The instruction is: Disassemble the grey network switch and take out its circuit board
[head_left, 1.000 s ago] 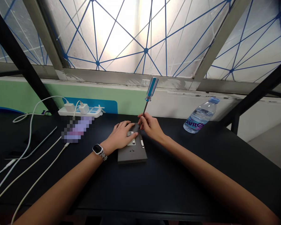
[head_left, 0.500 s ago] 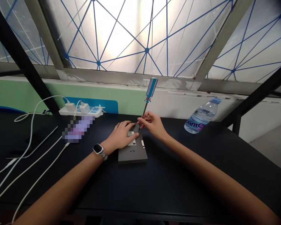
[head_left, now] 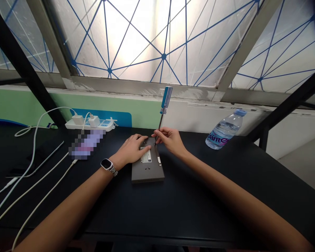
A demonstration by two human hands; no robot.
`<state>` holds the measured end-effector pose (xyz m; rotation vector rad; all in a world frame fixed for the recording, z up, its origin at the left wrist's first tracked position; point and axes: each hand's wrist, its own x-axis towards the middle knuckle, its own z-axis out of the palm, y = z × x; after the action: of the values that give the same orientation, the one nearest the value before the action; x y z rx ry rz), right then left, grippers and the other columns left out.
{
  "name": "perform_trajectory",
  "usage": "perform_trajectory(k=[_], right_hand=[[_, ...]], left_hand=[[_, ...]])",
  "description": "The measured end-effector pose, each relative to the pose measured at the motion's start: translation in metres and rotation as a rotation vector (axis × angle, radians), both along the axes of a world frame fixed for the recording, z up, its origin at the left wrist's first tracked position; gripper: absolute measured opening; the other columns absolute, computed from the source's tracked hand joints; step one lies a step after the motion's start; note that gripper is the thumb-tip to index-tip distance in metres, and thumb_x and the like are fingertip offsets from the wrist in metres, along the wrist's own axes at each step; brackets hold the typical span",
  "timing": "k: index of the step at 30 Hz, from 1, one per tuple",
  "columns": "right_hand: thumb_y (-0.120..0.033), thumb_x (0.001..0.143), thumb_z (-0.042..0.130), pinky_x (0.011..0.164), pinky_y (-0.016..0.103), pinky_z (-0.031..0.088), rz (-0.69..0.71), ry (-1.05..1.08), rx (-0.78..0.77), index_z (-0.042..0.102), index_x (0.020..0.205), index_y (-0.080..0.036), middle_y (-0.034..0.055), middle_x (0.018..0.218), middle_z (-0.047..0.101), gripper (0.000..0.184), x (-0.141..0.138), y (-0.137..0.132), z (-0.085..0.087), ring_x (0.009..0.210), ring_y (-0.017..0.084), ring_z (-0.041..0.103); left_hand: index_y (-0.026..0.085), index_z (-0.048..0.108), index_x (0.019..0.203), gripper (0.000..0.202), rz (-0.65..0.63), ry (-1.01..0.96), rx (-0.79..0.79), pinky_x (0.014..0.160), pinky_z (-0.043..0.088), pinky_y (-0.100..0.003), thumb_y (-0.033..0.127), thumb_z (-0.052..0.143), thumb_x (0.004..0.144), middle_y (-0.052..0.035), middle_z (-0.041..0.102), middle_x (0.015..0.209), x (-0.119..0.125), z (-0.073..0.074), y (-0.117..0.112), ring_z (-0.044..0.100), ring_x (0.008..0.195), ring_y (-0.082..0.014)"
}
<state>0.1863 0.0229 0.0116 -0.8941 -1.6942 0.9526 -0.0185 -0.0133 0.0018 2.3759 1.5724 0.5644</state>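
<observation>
A flat grey device box point(head_left: 148, 171) with a white label lies on the black table point(head_left: 189, 210) in front of me. My left hand point(head_left: 132, 149), a watch on its wrist, rests flat on the box's far left part with fingers stretched out. My right hand point(head_left: 169, 140) pinches the metal shaft of a screwdriver point(head_left: 163, 105) with a blue and clear handle. The screwdriver stands nearly upright, its tip at the box's far right corner.
A water bottle point(head_left: 224, 130) lies tilted at the back right. A white power strip point(head_left: 90, 123) with chargers sits at the back left, white cables point(head_left: 34, 182) trail across the left of the table, and a blurred-out object point(head_left: 86, 144) lies near the strip.
The screwdriver has tipped more upright, its handle shifting left. My left hand has slid slightly back and left on the box. My right hand stays on the shaft.
</observation>
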Motion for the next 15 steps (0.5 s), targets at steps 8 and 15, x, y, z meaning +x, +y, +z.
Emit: perform_trajectory(k=[8, 15], right_hand=[[-0.051, 0.097, 0.060, 0.062, 0.028, 0.053, 0.038, -0.079, 0.060, 0.070, 0.089, -0.018, 0.0084, 0.092, 0.080, 0.035, 0.0024, 0.0020, -0.0001, 0.061, 0.014, 0.067], [-0.049, 0.097, 0.061, 0.064, 0.030, 0.054, -0.024, -0.120, 0.114, 0.071, 0.094, -0.020, 0.0071, 0.091, 0.079, 0.031, 0.0033, 0.0007, -0.0021, 0.066, 0.017, 0.068]], left_hand=[[0.027, 0.054, 0.145, 0.058, 0.009, 0.055, 0.005, 0.106, 0.042, -0.055, 0.060, 0.041, 0.099, -0.0130, 0.059, 0.137, -0.0011, 0.0013, 0.0003, 0.054, 0.129, -0.0367], [0.028, 0.052, 0.147, 0.060, 0.013, 0.052, -0.005, 0.106, 0.043, -0.056, 0.061, 0.039, 0.099, -0.0137, 0.059, 0.137, -0.0007, 0.0013, -0.0011, 0.054, 0.129, -0.0380]])
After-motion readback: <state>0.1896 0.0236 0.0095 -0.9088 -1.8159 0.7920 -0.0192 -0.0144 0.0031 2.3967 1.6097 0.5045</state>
